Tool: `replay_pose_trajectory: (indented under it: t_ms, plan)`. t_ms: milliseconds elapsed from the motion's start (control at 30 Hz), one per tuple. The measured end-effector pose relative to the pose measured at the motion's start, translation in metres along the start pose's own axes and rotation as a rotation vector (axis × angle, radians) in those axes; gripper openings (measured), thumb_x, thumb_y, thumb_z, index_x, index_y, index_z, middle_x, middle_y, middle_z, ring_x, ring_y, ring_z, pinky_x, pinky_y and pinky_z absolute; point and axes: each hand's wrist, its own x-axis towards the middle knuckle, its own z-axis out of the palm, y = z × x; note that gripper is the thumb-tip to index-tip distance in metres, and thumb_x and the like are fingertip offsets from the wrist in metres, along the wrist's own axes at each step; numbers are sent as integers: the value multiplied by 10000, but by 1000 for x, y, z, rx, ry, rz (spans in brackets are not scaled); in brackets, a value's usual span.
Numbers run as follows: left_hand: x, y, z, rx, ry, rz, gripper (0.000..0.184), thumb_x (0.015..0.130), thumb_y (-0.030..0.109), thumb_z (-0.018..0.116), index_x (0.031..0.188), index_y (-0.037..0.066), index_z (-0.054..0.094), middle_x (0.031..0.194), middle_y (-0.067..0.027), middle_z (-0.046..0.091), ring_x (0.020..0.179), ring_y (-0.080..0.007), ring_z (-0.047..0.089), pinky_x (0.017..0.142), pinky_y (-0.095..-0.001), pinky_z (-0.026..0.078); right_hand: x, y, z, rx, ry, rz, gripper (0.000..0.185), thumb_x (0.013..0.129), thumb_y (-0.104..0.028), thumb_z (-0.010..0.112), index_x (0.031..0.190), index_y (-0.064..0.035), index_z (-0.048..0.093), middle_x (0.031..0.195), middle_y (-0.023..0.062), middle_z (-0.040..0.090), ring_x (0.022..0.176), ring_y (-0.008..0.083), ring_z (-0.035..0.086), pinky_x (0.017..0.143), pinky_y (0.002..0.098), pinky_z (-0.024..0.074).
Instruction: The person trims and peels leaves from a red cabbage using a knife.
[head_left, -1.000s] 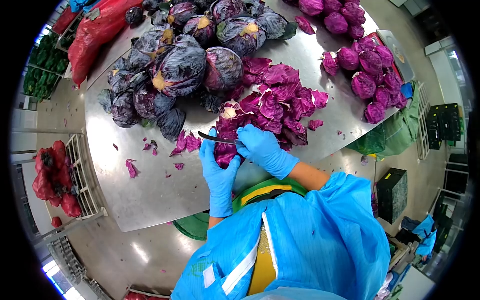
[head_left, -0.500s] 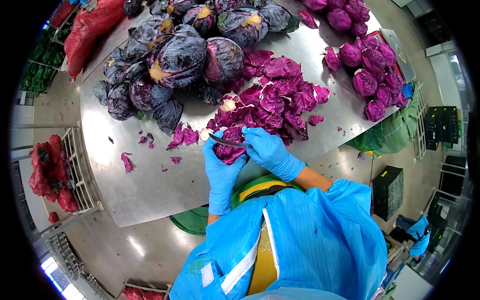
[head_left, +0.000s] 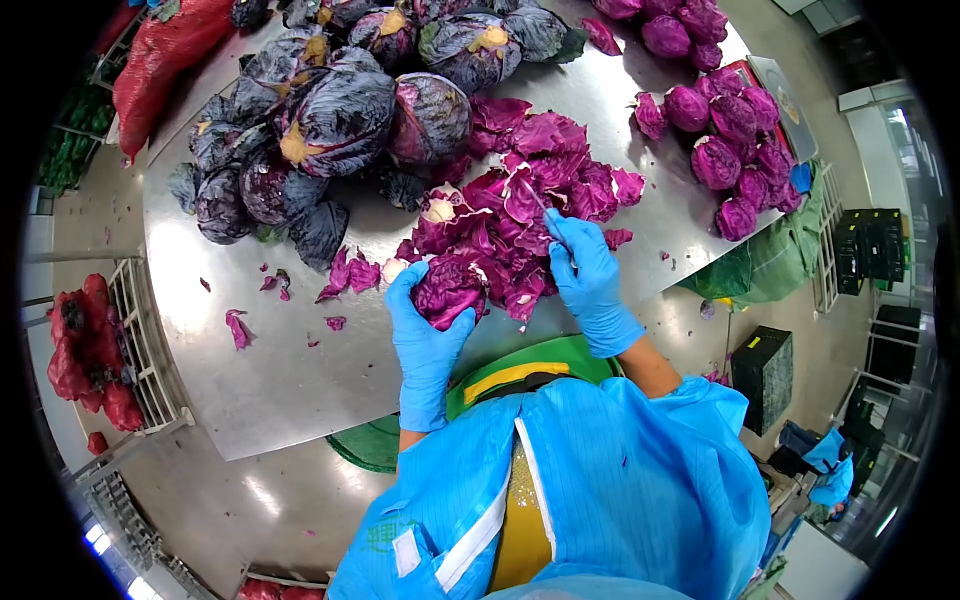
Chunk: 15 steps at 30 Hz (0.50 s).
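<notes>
A red cabbage head sits in my left hand, the gloved fingers and thumb curled around its near side. In my right hand, to the right of the cabbage and apart from it, is a knife. Its blade points up and left over a heap of loose purple leaves. The fingers wrapped round the handle hide most of it. A pale cut piece lies just left of the held cabbage.
Dark untrimmed cabbages are piled at the far left of the metal table. Several bright purple heads stand at the right, beside a scale. Leaf scraps lie at left. A black crate is on the floor.
My right hand has moved right and away from the cabbage, taking the knife from the head out over the loose leaves. My left hand still holds the cabbage.
</notes>
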Motion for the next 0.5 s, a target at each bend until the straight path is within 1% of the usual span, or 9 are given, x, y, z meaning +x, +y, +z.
replay_pose_trajectory:
  t_ms: [67,133,167,200,267,333,367,467,500]
  plan:
    - [-1,1,2,-49,29,-12,832,628,89,810,1345,30,393,1302,-134,483,1218,-258,482,1071,-375,374,-9,6,-1,84,-137,128,311,850,-104,672,1139,-1,622,999,147,654,860,269,651,730,340,541]
    - [-6,1,2,-93,47,-32,871,623,96,808,1375,21,372,1318,-135,475,1249,-257,459,1097,-377,347,-16,-8,4,356,-444,504,465,825,-236,739,1193,14,604,1043,160,665,918,237,657,790,324,536]
    - [-8,4,-1,-1,30,-32,886,624,112,822,1379,15,369,1324,-142,473,1250,-263,462,1095,-381,352,-19,-14,12,476,-489,596,609,797,-335,772,1274,-14,572,1077,159,675,948,207,658,842,315,525]
    - [-8,11,-5,90,16,-30,901,625,128,837,1383,9,365,1329,-150,472,1251,-268,464,1094,-385,356,-23,-14,24,543,-544,640,662,790,-353,780,1332,-57,543,1163,163,652,988,191,644,869,312,512]
    - [-8,12,-12,199,-12,-38,938,620,164,864,1395,8,359,1339,-162,468,1248,-279,473,1087,-391,371,-32,-9,48,489,-528,435,662,792,-361,772,1350,-94,535,1176,136,638,1019,191,623,904,307,490]
    - [-7,6,-22,234,-41,-63,980,611,204,889,1412,20,357,1347,-171,463,1238,-290,486,1074,-394,390,-29,-11,57,638,-629,451,650,792,-370,763,1342,-104,543,1120,120,633,995,207,618,891,316,488]
    - [-4,4,-25,267,-51,-34,1006,588,241,910,1417,49,372,1356,-184,473,1211,-282,524,1037,-383,431,-26,-11,61,714,-684,456,644,791,-375,758,1338,-109,547,1092,112,631,983,215,616,884,320,488]
    - [7,14,-32,245,-153,-163,989,583,248,910,1406,68,393,1325,-193,520,1174,-268,564,1002,-372,465,-14,-13,67,625,-695,313,602,785,-345,757,1311,-118,570,969,105,605,917,240,608,835,348,490]
    - [9,15,-33,246,-142,-178,922,577,296,911,1334,53,446,1260,-196,581,1116,-258,608,952,-373,498,-10,-13,66,596,-694,234,535,811,-302,734,1286,-109,583,908,114,583,845,262,603,762,365,500]
